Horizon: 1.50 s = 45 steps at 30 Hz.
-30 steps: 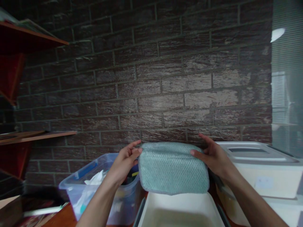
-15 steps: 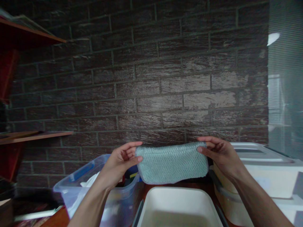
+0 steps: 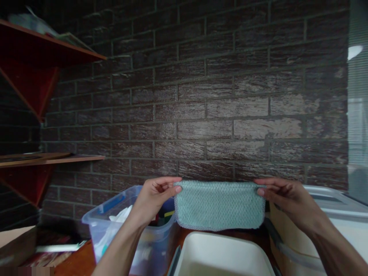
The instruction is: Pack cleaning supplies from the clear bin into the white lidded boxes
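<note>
A pale green, textured cleaning cloth (image 3: 220, 207) with a checked edge is stretched level between my two hands, its upper edge folded over. My left hand (image 3: 156, 197) pinches the upper left corner between thumb and fingers. At the upper right corner, my right hand (image 3: 290, 199) grips it the same way. The cloth hangs above the far rim of a white bin (image 3: 227, 249), whose near part lies outside the picture.
To the left stands a clear plastic box (image 3: 155, 237) holding a white item and dark things. Lidded pale containers (image 3: 342, 222) stand at the right. Wooden shelves (image 3: 51, 161) jut from the left, and a dark brick wall (image 3: 201, 96) rises behind.
The view has swung left, so everything sits farther right in the picture. The cloth hangs more level and its top edge looks straighter; both hands still hold its corners.
</note>
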### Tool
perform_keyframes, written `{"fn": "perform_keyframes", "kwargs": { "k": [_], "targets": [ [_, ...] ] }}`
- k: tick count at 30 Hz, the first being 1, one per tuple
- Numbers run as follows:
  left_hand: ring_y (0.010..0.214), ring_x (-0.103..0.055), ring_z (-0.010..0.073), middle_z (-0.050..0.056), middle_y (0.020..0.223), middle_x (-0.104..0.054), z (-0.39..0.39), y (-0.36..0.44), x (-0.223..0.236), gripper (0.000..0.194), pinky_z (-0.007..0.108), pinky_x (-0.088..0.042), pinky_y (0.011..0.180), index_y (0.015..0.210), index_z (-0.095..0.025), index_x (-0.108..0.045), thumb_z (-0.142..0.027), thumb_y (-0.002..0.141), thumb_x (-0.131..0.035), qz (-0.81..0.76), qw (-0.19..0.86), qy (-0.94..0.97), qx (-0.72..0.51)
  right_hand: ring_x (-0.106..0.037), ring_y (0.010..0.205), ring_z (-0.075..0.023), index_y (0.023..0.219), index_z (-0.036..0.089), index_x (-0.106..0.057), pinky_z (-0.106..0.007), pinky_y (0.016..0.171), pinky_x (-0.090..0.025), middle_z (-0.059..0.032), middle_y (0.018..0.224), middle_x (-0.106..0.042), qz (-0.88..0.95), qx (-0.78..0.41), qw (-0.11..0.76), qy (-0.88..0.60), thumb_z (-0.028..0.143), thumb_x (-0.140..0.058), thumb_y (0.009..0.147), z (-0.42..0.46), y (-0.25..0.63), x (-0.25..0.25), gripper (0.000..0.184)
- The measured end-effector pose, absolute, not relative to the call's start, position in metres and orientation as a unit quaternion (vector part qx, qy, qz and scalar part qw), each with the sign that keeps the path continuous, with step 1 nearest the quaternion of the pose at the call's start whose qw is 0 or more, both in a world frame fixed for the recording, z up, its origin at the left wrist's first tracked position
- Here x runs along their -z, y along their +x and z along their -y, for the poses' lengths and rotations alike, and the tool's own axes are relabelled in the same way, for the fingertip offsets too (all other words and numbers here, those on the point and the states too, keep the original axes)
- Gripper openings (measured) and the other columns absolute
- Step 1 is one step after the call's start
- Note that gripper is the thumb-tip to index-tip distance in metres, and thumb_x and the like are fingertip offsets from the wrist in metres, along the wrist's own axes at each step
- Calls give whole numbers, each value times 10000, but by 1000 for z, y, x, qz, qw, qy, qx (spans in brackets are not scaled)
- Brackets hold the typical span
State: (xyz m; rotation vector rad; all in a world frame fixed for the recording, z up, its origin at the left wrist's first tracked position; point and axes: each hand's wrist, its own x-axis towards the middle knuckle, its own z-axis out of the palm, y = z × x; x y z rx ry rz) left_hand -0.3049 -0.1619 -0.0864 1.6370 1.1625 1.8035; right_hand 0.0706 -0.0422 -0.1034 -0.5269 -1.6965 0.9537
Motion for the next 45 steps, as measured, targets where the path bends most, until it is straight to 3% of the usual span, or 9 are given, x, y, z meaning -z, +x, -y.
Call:
{"fn": "perform_keyframes", "kwargs": {
  "k": [4, 10, 15, 20, 28, 33, 38, 43, 45],
  "targets": [
    [770, -672, 120, 35, 864, -783, 161, -309, 88, 403, 208, -521, 735, 1101, -200, -793, -271, 717, -894, -428, 245, 595, -635, -708, 717, -157, 1149, 223, -759, -229, 643, -558, -59, 866, -803, 721, -396, 523, -223, 353, -890, 739, 42, 72, 105, 450],
    [619, -568, 93, -13, 666, -672, 150, -316, 91, 346, 190, -450, 591, 1012, -172, -815, -316, 706, -891, -462, 138, 595, -643, -749, 790, -238, 1106, 191, -787, -347, 718, -639, -101, 921, -810, 737, -349, 526, -242, 461, -860, 747, 46, 67, 102, 456],
    [624, -554, 94, -18, 661, -643, 147, -320, 92, 340, 193, -448, 594, 1008, -176, -812, -327, 713, -884, -467, 126, 605, -632, -717, 679, -167, 1209, 227, -753, -302, 659, -650, -22, 794, -780, 733, -371, 524, -225, 405, -856, 770, 46, 69, 103, 484],
    [620, -541, 81, -26, 651, -630, 148, -317, 90, 312, 174, -431, 582, 981, -188, -813, -306, 703, -892, -456, 132, 606, -638, -747, 737, -178, 1093, 211, -795, -276, 699, -644, -60, 882, -810, 723, -382, 522, -240, 392, -875, 749, 50, 74, 98, 397],
    [579, -527, 90, -18, 616, -648, 151, -313, 91, 303, 195, -416, 558, 934, -170, -825, -325, 684, -896, -467, 121, 594, -643, -749, 786, -202, 977, 238, -825, -271, 712, -631, -64, 925, -810, 767, -274, 517, -264, 463, -808, 807, 47, 77, 101, 282],
    [720, -624, 147, 51, 804, -757, 152, -311, 88, 223, 240, -474, 687, 844, -158, -811, -340, 726, -865, -467, 136, 607, -629, -645, 580, -165, 927, 228, -777, -257, 528, -543, -40, 696, -709, 772, -223, 524, -282, 508, -730, 865, 44, 81, 102, 291],
    [770, -574, 145, 12, 798, -653, 158, -307, 83, 200, 232, -427, 713, 824, -162, -733, -358, 866, -736, -452, 100, 681, -567, -601, 841, -215, 912, 236, -668, -326, 725, -491, -66, 893, -631, 792, -84, 554, -242, 461, -607, 961, 40, 81, 96, 238],
    [669, -520, 123, -28, 733, -580, 151, -304, 98, 226, 218, -379, 613, 861, -184, -630, -392, 948, -622, -466, 210, 725, -461, -448, 667, -156, 860, 237, -531, -279, 601, -393, 16, 727, -448, 773, -147, 553, -273, 467, -468, 1034, 49, 61, 100, 295],
    [773, -585, 147, -1, 828, -632, 144, -297, 108, 171, 238, -443, 696, 920, -190, -641, -360, 938, -638, -461, 223, 745, -428, -460, 696, -151, 895, 235, -528, -270, 639, -398, 22, 745, -458, 790, -151, 531, -265, 443, -454, 1047, 57, 50, 101, 268]
  ]
}}
